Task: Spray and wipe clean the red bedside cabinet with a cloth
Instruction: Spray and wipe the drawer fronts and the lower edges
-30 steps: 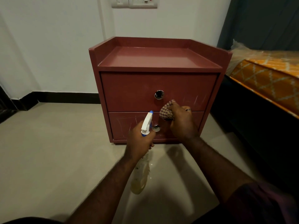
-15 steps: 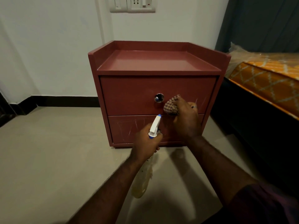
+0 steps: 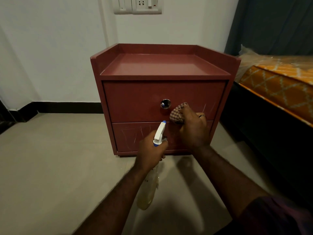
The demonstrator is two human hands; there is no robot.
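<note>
Red bedside cabinet (image 3: 162,67) stands on the floor (image 3: 50,158) straight ahead of both hands, its back near the white wall (image 3: 50,48). The right grip (image 3: 193,128) is clamped on a bunched checked cloth (image 3: 177,113), fingers curled round it, and presses it against the upper drawer (image 3: 133,99) near its lower edge. A round metal knob (image 3: 165,103) sits just left of and slightly above that grip. Pale scratch marks show on the drawer front beyond the grip to the right. A ring (image 3: 202,116) is on one of its fingers.

The left grip (image 3: 150,151), lower and to the left of the right one, is closed round the neck of a spray bottle (image 3: 160,132). The white and blue nozzle rises above this grip and points toward the lower drawer (image 3: 128,134), which also bears pale scratches. The bottle's clear body hangs down below the grip, over the floor.

Well to the right of the right grip lies a bed (image 3: 279,85) with an orange patterned cover. A dark curtain (image 3: 271,22) hangs behind it. High above both grips, a switch plate (image 3: 138,5) is fixed to the wall. A dark sleeve (image 3: 277,216) covers the right upper arm.
</note>
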